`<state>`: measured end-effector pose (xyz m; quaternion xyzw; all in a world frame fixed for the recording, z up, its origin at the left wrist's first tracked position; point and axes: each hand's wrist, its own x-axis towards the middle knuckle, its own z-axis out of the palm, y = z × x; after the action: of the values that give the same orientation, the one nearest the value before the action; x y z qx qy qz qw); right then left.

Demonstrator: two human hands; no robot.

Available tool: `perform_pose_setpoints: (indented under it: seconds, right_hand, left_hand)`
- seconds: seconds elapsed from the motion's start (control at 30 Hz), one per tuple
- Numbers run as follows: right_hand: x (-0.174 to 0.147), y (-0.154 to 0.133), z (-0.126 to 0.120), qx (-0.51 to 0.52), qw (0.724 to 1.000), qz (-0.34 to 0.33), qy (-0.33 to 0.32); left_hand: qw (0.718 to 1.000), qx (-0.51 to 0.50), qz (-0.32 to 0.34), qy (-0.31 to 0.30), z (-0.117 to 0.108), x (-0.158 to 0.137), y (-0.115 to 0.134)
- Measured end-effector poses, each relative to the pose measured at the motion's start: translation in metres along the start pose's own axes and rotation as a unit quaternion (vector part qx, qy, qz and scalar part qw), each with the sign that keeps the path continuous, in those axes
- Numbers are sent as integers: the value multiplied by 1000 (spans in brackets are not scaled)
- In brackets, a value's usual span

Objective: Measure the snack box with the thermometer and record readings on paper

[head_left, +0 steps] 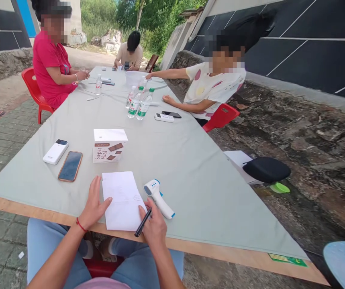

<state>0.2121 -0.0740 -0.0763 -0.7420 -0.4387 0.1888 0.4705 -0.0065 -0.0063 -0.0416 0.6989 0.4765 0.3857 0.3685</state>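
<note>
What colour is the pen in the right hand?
The pen is black; the head view shows it best.

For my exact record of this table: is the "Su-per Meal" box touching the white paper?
Apart. The head view shows a strip of pale tablecloth between the lower edge of the "Su-per Meal" box and the far edge of the white paper.

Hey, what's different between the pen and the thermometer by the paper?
The pen is black; the thermometer is white with blue parts. The pen is slim, the thermometer bulkier. The right hand holds the pen, while the thermometer lies on the table. Both are near the paper.
</note>
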Motion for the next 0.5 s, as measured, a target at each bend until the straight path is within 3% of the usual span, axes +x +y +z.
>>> perform_pose_setpoints:
  seconds: [0.13, 0.27, 0.5]
  right_hand:
    - [2, 13, -2, -26, 996, -84, 30]
    - [8, 16, -9, 22, 996, -84, 31]
    - [14, 10, -9, 100, 993, -42, 43]
  left_hand:
    - [977, 149, 103, -113, 4, -16, 1]
    - [933, 250, 120, -229, 6, -23, 8]
    - [898, 340, 108, -257, 7, -14, 15]
